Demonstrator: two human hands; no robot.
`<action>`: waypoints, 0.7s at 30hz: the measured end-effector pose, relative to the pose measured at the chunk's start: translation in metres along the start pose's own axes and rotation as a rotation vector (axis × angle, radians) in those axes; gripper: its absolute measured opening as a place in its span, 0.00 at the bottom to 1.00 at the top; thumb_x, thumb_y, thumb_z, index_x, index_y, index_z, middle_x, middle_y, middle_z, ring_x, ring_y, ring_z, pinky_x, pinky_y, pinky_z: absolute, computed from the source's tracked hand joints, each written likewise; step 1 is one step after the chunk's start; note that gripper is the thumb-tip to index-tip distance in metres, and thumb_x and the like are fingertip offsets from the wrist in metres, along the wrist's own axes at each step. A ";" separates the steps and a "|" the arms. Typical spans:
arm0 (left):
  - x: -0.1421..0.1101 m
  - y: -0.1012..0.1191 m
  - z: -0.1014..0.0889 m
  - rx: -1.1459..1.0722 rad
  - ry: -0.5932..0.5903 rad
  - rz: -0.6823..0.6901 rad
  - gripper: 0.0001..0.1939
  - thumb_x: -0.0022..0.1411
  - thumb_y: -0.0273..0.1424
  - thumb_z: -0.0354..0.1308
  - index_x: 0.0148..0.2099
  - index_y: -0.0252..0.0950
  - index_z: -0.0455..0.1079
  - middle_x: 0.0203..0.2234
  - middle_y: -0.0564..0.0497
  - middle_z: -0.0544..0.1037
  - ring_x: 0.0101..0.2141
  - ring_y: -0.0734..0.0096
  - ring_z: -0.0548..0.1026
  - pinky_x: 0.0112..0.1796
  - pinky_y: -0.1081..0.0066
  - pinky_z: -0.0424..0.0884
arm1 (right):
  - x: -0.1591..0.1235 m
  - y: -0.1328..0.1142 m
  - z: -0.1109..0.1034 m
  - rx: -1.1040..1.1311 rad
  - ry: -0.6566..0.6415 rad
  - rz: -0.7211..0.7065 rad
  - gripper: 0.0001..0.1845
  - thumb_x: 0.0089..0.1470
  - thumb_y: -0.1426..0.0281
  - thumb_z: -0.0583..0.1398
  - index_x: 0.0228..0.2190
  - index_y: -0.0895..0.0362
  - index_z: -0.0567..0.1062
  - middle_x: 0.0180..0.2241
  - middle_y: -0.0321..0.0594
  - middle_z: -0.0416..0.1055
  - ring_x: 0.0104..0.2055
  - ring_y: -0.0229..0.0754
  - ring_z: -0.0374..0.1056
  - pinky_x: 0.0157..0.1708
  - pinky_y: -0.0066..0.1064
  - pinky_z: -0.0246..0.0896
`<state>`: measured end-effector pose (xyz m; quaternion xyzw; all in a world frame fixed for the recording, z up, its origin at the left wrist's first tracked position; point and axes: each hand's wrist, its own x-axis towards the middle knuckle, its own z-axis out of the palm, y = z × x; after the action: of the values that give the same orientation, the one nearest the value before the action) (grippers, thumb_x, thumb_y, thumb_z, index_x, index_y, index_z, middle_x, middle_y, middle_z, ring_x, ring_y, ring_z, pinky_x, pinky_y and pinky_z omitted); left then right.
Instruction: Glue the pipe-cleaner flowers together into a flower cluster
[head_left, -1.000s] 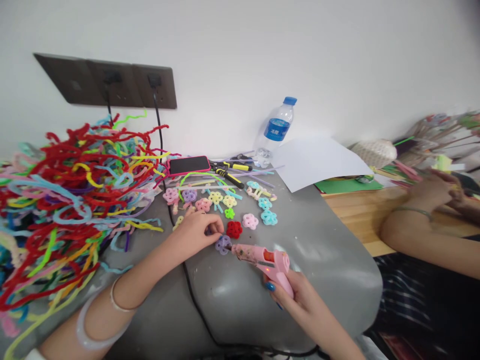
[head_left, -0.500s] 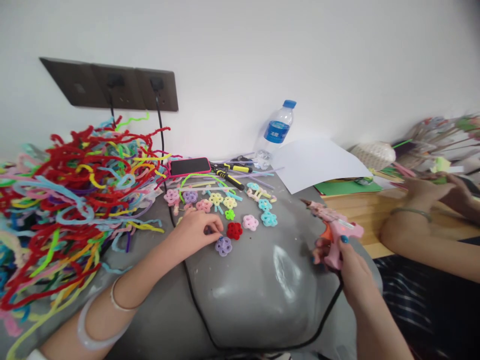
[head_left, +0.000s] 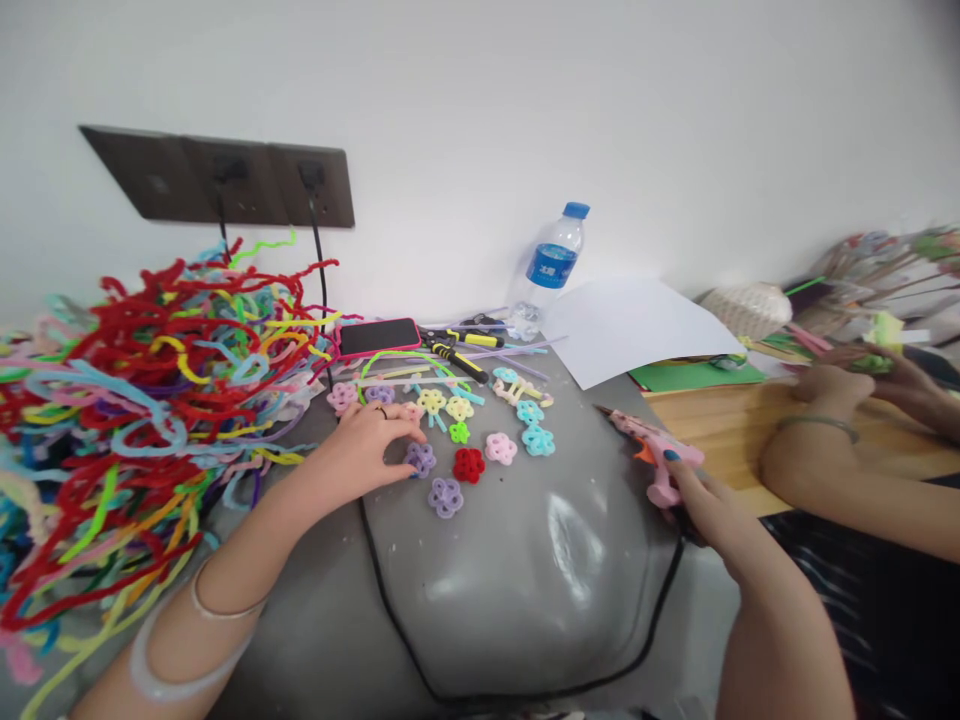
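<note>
While your L grip (head_left: 369, 445) pinches a purple flower (head_left: 422, 460) by its left rim, near the red flower (head_left: 469, 465) over the tabletop (head_left: 487, 580), your R grip (head_left: 697, 500) wraps the pink glue gun (head_left: 651, 437). Flower prob. v. light, soft, crushable; hold petals gently. Gun prob. rigid; take handle.

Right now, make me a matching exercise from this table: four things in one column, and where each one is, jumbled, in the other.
Things:
1. Glue gun
2. Phone
3. Bottle
4. Red flower

Places:
A. Just left of the white paper, near the wall
B. Next to a pale pink flower
C. In the right hand
D. Beside the pliers, next to the coloured heap

Pairs: 1-C, 2-D, 3-A, 4-B
</note>
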<state>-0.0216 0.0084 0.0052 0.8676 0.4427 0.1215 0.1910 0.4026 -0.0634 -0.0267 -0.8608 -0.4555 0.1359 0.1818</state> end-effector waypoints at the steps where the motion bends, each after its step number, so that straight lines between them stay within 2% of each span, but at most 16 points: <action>1: -0.001 -0.001 0.001 0.017 -0.012 -0.002 0.12 0.57 0.31 0.64 0.45 0.44 0.78 0.51 0.50 0.78 0.52 0.53 0.74 0.54 0.56 0.62 | 0.001 0.000 -0.002 -0.007 -0.039 0.035 0.31 0.55 0.48 0.48 0.12 0.53 0.67 0.11 0.46 0.67 0.15 0.47 0.66 0.19 0.35 0.58; 4: 0.000 0.001 0.004 0.048 -0.047 -0.012 0.12 0.58 0.29 0.63 0.45 0.44 0.78 0.47 0.50 0.80 0.50 0.54 0.74 0.54 0.55 0.62 | -0.001 -0.001 -0.005 -0.016 -0.100 0.114 0.30 0.54 0.51 0.49 0.10 0.53 0.67 0.10 0.46 0.66 0.18 0.51 0.67 0.22 0.37 0.58; 7: 0.001 0.005 0.005 0.056 -0.066 -0.017 0.13 0.58 0.27 0.60 0.45 0.43 0.78 0.43 0.49 0.81 0.47 0.55 0.75 0.54 0.54 0.62 | -0.008 -0.001 -0.006 0.005 -0.091 0.098 0.30 0.54 0.48 0.50 0.13 0.53 0.72 0.14 0.47 0.70 0.24 0.55 0.70 0.27 0.39 0.59; 11: 0.002 0.010 0.006 0.077 -0.033 -0.003 0.16 0.58 0.23 0.56 0.45 0.41 0.78 0.46 0.46 0.80 0.48 0.54 0.75 0.53 0.54 0.62 | -0.020 0.000 -0.002 0.086 -0.005 0.002 0.26 0.53 0.46 0.54 0.18 0.51 0.74 0.22 0.50 0.74 0.31 0.57 0.71 0.31 0.42 0.58; 14: 0.002 0.011 0.007 0.064 0.026 0.000 0.16 0.58 0.21 0.53 0.45 0.40 0.77 0.46 0.46 0.80 0.48 0.55 0.76 0.53 0.55 0.63 | -0.027 -0.004 0.002 0.111 0.101 0.033 0.17 0.50 0.50 0.59 0.24 0.50 0.70 0.23 0.48 0.74 0.28 0.56 0.70 0.29 0.40 0.56; 16: 0.004 0.010 0.007 0.048 0.034 -0.023 0.15 0.60 0.22 0.52 0.44 0.40 0.76 0.45 0.46 0.81 0.46 0.56 0.77 0.52 0.55 0.64 | -0.031 -0.008 0.004 0.137 0.137 0.053 0.16 0.49 0.51 0.60 0.27 0.49 0.67 0.23 0.47 0.75 0.28 0.56 0.70 0.29 0.40 0.56; 18: 0.006 0.009 0.006 -0.009 0.029 -0.052 0.13 0.61 0.25 0.54 0.45 0.40 0.75 0.43 0.47 0.82 0.44 0.57 0.78 0.51 0.57 0.66 | -0.036 -0.011 0.005 0.167 0.137 0.062 0.16 0.49 0.51 0.61 0.29 0.48 0.65 0.24 0.47 0.76 0.30 0.57 0.71 0.30 0.40 0.56; 21: 0.007 0.008 0.004 -0.220 0.042 -0.095 0.12 0.61 0.29 0.57 0.48 0.39 0.74 0.40 0.49 0.82 0.40 0.62 0.79 0.45 0.64 0.70 | -0.038 -0.009 0.008 0.264 0.125 0.054 0.16 0.50 0.52 0.61 0.32 0.48 0.64 0.24 0.47 0.78 0.34 0.58 0.73 0.32 0.41 0.58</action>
<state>-0.0100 0.0093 0.0049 0.8168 0.4711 0.1785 0.2812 0.3716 -0.0892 -0.0277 -0.8482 -0.3981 0.1457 0.3175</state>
